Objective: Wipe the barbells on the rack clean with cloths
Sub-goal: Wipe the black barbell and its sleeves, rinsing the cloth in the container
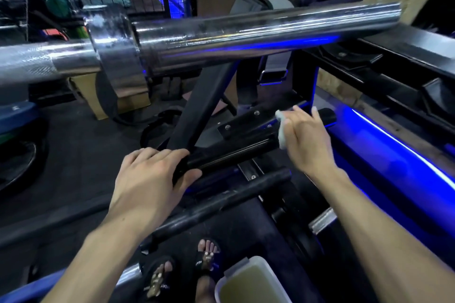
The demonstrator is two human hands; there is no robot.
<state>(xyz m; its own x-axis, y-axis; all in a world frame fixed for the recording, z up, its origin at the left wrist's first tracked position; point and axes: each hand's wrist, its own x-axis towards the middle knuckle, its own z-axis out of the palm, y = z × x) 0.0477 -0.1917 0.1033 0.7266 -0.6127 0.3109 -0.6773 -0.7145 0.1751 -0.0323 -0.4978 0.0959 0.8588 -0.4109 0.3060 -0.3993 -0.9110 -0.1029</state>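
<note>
A chrome barbell (246, 32) lies across the upper part of the view, its thick sleeve reaching to the right and its collar left of centre. Below it a black barbell sleeve (236, 155) runs diagonally across the rack. My left hand (152, 177) grips the collar end of this black sleeve. My right hand (305, 140) holds a small white cloth (282, 130) wrapped against the same sleeve near its far end. Another black bar (221, 202) lies lower, nearer to me.
The black rack frame (197, 106) rises between the bars, and blue-lit rails (394, 145) run along the right. A plastic tub of yellowish liquid (248, 283) stands by my sandalled feet (182, 268). Weight plates (14, 162) lie on the dark floor at left.
</note>
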